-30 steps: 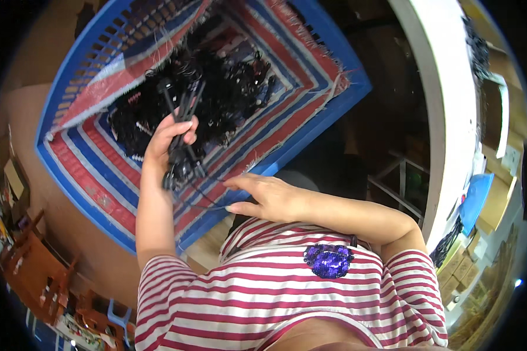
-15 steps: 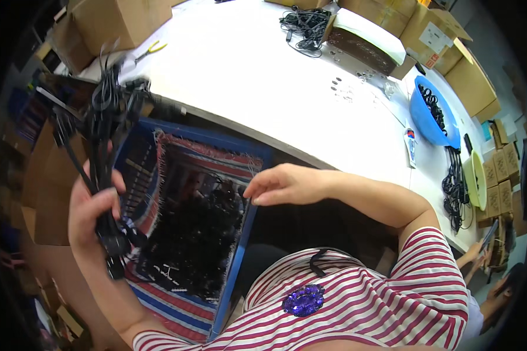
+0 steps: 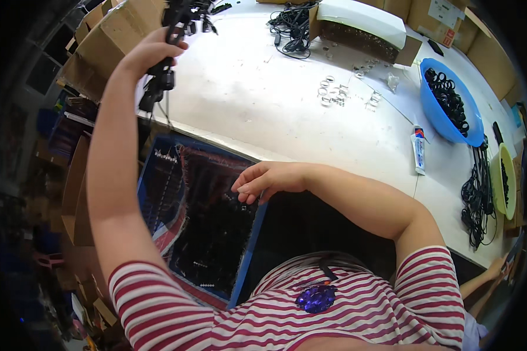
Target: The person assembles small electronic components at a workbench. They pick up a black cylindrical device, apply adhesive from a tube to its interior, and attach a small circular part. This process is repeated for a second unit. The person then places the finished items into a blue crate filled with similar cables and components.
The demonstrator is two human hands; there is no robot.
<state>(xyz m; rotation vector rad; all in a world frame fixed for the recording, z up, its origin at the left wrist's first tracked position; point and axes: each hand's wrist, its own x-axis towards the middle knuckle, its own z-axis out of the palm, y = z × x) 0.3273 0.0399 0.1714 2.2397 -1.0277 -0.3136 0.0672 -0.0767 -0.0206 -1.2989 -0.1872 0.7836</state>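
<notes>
A bundle of black cables with plugs (image 3: 158, 82) is gripped in my left hand (image 3: 149, 51), which is raised over the table's far left edge. The bundle's upper end is cut off by the top of the picture, and loose ends hang down toward the table edge. My right hand (image 3: 275, 177) hovers over the far right corner of a blue crate (image 3: 245, 257), its fingers loosely bent with nothing visible in them. Inside the crate, a red striped woven cloth (image 3: 202, 153) surrounds a dark heap of black pieces (image 3: 211, 225), too dim to make out singly.
On the white table (image 3: 234, 99) lie small clear rings (image 3: 328, 93), a glue tube (image 3: 418, 151) and a black cable heap (image 3: 290, 32). A blue basin (image 3: 473, 131) of black rings, hanging cables (image 3: 477, 190) and a pale green basin (image 3: 512, 202) are at right. Cardboard boxes (image 3: 108, 55) stand at left.
My left hand has carried the cable bundle up and away, from beside the crate to over the table. My right hand has shifted slightly left, its fingers more bent.
</notes>
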